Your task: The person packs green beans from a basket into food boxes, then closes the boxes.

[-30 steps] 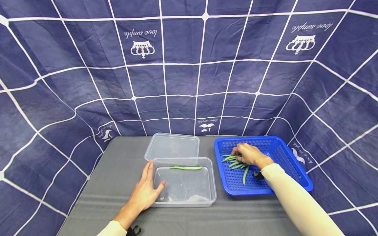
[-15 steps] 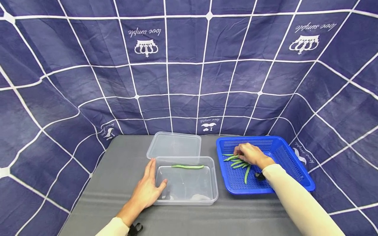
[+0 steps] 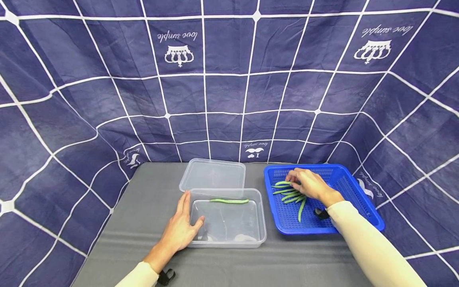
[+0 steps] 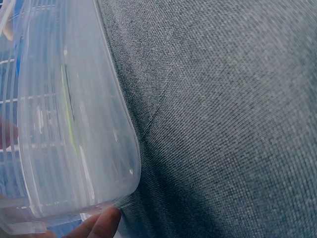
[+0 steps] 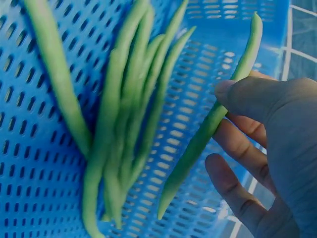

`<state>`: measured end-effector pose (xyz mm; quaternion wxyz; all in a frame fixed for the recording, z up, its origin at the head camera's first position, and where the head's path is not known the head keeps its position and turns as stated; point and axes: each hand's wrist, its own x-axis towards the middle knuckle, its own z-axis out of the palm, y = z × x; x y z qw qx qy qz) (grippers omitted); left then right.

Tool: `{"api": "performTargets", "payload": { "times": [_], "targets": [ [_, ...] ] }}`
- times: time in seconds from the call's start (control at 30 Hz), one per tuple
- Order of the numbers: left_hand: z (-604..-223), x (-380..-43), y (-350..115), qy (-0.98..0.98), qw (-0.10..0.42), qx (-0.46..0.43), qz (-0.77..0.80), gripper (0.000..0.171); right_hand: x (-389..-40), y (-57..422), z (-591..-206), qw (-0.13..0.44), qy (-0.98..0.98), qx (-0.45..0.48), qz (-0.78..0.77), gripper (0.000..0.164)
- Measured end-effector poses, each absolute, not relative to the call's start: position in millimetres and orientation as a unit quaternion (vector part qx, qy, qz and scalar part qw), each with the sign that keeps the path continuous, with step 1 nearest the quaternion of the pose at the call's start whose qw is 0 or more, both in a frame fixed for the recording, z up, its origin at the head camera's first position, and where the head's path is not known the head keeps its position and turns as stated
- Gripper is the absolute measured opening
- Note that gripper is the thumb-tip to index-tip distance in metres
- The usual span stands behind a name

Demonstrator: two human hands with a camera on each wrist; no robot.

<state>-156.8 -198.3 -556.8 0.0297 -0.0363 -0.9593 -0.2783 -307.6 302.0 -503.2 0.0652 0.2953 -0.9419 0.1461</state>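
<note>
My right hand is over the blue basket, pinching one green bean between thumb and fingers. Below it, several more green beans lie bunched on the perforated basket floor, with one set apart at an angle. On the left, my left hand rests against the left side of a clear plastic container, fingers along the wall and thumb over the rim. Inside that container a single green bean lies near the far wall. Fingertips touch the container's corner in the left wrist view.
A clear flat lid lies on the grey tabletop behind the container, partly overlapped by it in the head view. A blue cloth with white grid lines hangs behind and along both sides.
My right hand has risen slightly from the bunch, lifting one green bean away from the others. The left hand stays at the container. The head view has shifted slightly.
</note>
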Motion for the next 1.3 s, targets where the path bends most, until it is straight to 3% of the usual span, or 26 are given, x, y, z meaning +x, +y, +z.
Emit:
{"api": "performTargets", "payload": {
  "times": [0.47,1.3],
  "targets": [
    [-558.3,-154.4,-197.0,-0.959,0.030,-0.031,-0.281,0.108,-284.1,269.8,-475.3,0.134,-0.923,0.325,0.158,0.022],
    [-558.8,-156.3,-198.3,-0.959,0.039,-0.035,-0.279,0.107,-259.6,179.3,-455.1,0.127,-0.905,0.385,0.133,0.023]
  ]
}}
